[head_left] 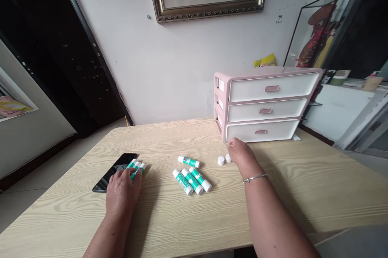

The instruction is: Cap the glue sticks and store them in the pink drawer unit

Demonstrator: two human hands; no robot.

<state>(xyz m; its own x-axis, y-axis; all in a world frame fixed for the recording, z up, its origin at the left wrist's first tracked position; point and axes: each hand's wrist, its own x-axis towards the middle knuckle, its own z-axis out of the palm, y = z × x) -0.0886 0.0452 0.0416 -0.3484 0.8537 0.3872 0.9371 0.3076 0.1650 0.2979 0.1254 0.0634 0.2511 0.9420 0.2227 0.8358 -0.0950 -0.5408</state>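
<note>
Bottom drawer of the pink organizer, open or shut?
Shut: the bottom drawer sits flush in the pink organizer, with the right hand touching its lower corner.

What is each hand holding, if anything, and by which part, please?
The left hand covers the middles of some glue sticks; the right hand has its fingertips at the lower corner of the bottom drawer. Whether either actually grips cannot be told.

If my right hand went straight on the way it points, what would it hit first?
Your right hand would meet the bottom drawer of the pink drawer unit, near its corner; it may already touch.
</note>
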